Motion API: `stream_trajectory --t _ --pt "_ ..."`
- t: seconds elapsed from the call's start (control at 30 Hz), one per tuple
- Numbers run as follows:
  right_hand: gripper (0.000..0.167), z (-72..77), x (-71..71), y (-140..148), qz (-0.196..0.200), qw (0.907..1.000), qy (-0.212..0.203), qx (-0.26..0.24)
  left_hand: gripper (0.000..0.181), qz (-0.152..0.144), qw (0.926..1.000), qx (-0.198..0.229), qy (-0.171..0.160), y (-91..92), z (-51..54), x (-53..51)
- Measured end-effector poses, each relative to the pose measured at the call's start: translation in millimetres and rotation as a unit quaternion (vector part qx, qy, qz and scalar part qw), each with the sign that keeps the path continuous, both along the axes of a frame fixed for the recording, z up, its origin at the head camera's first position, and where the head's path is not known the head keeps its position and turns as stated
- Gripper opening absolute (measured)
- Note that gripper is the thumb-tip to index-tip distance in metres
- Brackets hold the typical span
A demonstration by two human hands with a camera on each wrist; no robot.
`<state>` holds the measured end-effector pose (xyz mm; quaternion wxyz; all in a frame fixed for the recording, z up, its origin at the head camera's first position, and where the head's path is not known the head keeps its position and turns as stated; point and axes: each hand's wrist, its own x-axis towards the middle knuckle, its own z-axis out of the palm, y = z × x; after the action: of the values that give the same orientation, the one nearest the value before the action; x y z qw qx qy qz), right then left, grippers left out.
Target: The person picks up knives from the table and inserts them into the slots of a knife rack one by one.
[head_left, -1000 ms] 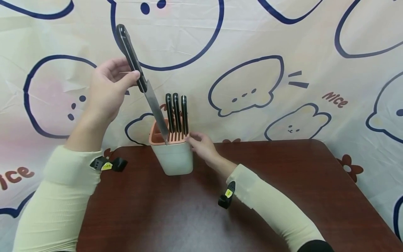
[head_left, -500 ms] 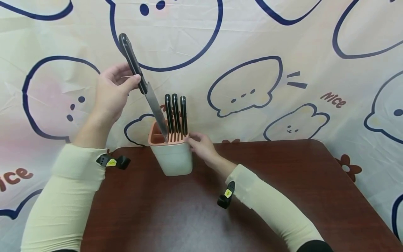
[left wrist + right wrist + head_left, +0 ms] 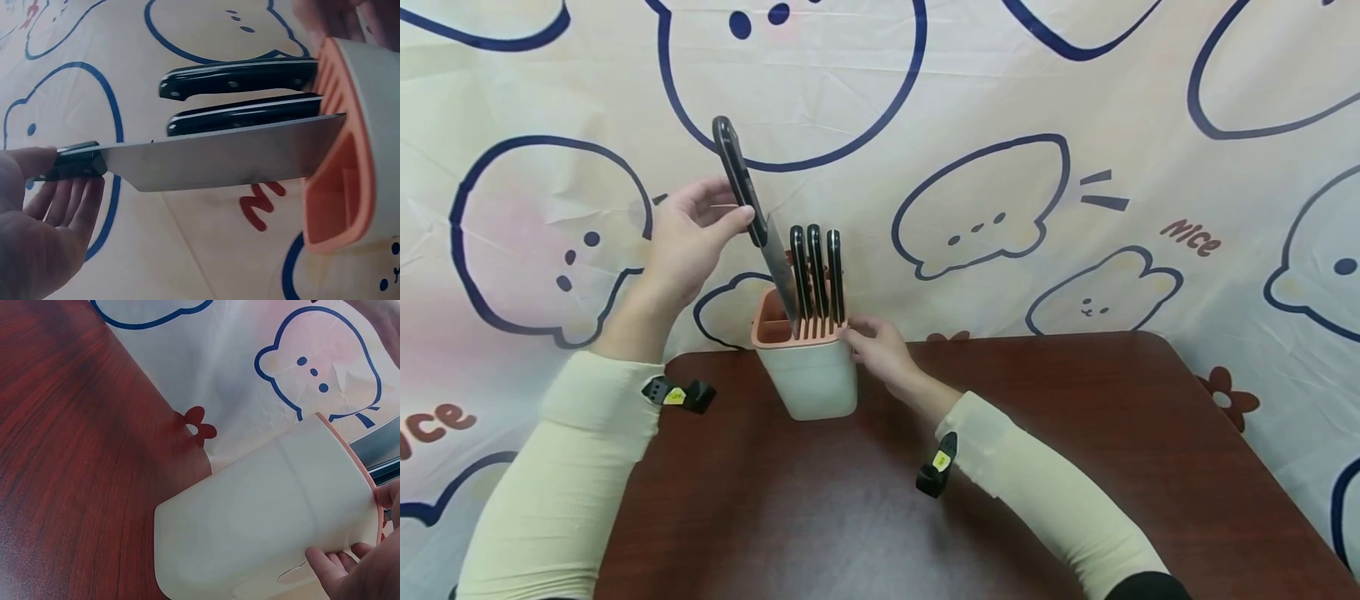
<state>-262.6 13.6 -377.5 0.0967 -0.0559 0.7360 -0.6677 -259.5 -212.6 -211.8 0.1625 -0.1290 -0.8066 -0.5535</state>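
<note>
In the head view my left hand (image 3: 688,237) pinches the black handle of a wide-bladed kitchen knife (image 3: 739,171) between thumb and fingers. The blade (image 3: 219,159) slants down, its tip at the slots of a knife holder (image 3: 808,379). This holder is white with an orange slotted top and an open compartment at its left. Three knives with black handles (image 3: 817,271) stand upright in the slots beside the blade. My right hand (image 3: 880,350) grips the holder's right rim; in the right wrist view its fingers (image 3: 325,565) press the white wall.
The holder stands at the back edge of a dark brown wooden table (image 3: 865,517). A cream cloth with printed cartoon figures (image 3: 985,217) hangs right behind it. Each wrist wears a small black camera (image 3: 700,396).
My left hand has moved down and to the right with the knife, which now stands a little steeper and lower at the slots. My right hand has stayed on the holder.
</note>
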Motion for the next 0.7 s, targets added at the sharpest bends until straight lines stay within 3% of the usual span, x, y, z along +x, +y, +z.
stream_trajectory --t 0.33,0.7 --pt "0.052 0.0 1.3 1 0.001 1.0 0.0 0.001 0.048 -0.008 0.9986 -0.052 -0.011 1.4 -28.1 -4.4" --pt "0.053 0.6 2.4 0 -0.002 1.0 0.004 -0.002 0.046 -0.019 0.9987 -0.04 -0.024 4.0 -57.4 -7.8"
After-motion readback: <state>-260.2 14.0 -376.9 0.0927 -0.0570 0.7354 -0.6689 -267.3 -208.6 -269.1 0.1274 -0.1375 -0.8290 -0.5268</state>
